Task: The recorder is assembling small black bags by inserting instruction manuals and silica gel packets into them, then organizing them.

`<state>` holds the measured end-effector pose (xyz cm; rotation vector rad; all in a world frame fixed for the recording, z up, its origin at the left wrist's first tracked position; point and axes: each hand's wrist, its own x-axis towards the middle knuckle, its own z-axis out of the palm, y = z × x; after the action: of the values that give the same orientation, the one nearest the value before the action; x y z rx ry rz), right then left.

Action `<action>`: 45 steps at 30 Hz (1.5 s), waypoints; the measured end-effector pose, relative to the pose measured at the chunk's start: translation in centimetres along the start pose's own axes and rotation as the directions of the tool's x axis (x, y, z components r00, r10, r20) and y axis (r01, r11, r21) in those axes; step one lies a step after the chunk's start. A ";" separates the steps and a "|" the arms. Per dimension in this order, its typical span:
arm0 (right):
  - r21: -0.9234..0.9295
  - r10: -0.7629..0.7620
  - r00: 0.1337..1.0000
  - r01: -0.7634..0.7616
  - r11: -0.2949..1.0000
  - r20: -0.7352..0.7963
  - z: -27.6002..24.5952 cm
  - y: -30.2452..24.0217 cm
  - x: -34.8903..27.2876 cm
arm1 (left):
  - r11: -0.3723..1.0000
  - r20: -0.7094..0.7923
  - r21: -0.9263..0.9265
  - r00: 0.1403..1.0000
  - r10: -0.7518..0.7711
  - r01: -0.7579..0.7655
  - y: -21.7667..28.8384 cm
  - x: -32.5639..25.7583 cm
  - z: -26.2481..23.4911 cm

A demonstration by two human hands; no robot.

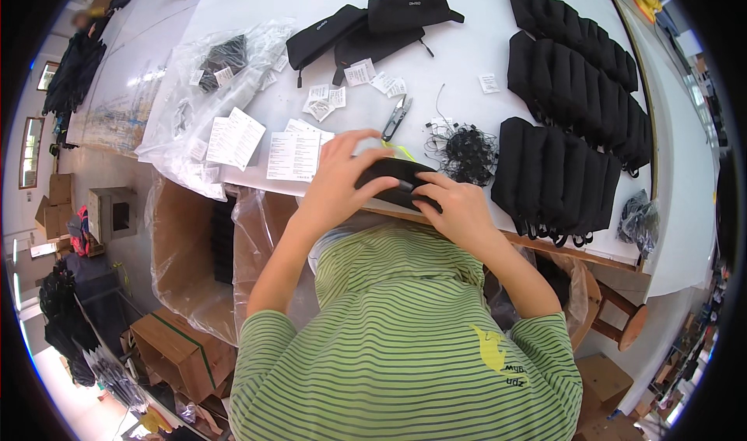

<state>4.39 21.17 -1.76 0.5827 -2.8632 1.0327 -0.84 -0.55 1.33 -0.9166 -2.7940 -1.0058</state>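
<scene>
A black fabric pouch lies at the near edge of the white table, with both of my hands on it. My left hand grips its left end, thumb on the near side and fingers over the far side. At the right end, my right hand pinches the pouch between thumb and fingers. Thread snips with a yellow-green cord lie just beyond my left fingers. To the right is a tangled heap of black cords. Printed paper sheets rest left of my left hand.
Several black pouches lie at the back, near small white labels. Rows of black pouches stand at the right. A clear plastic bag spreads on the left. Below the table edge is a plastic-lined box; a wooden stool stands lower right.
</scene>
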 end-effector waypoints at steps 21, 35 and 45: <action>0.676 0.494 0.636 0.060 0.734 -0.593 -0.5 -2.0 0.2 | -0.380 0.294 -0.925 0.664 -0.687 0.016 5.1 -1.4 6.6; 0.733 0.312 0.834 0.152 0.663 -0.456 -3.0 0.8 3.2 | -0.183 0.469 -0.882 0.767 -0.438 0.435 5.9 -1.3 5.7; 0.521 0.183 0.920 0.026 0.853 -0.345 -2.9 -1.6 0.8 | -0.349 0.452 -0.889 0.696 -0.558 0.297 4.7 -1.1 6.0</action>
<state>3.95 21.53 1.60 0.2300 -2.2733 1.7347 3.55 5.28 -0.97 0.7208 -1.4324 -3.2701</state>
